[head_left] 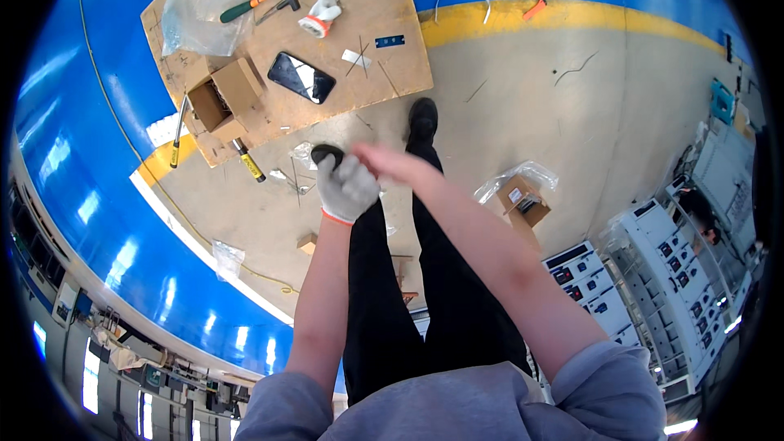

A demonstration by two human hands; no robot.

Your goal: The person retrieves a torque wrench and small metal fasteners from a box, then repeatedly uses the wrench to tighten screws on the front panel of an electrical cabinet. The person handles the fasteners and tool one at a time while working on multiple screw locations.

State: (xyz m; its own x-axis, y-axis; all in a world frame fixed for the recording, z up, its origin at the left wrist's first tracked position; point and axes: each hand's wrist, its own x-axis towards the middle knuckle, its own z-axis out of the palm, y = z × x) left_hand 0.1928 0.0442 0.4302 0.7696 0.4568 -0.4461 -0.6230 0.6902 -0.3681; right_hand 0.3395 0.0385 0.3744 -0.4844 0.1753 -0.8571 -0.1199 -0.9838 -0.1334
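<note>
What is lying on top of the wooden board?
On the board lie a dark phone, an open cardboard box, a clear plastic bag, a green-handled screwdriver and a spare white glove. The floor beneath the board is covered.

- Left hand (347, 188) wears a white knit glove with an orange cuff, fingers curled, forearm bare and reaching straight forward.
- Right hand (390, 163) is bare and motion-blurred — its fingers touch the gloved hand's fingertips.
- Both grey sleeves are pushed up past the elbows.
</note>
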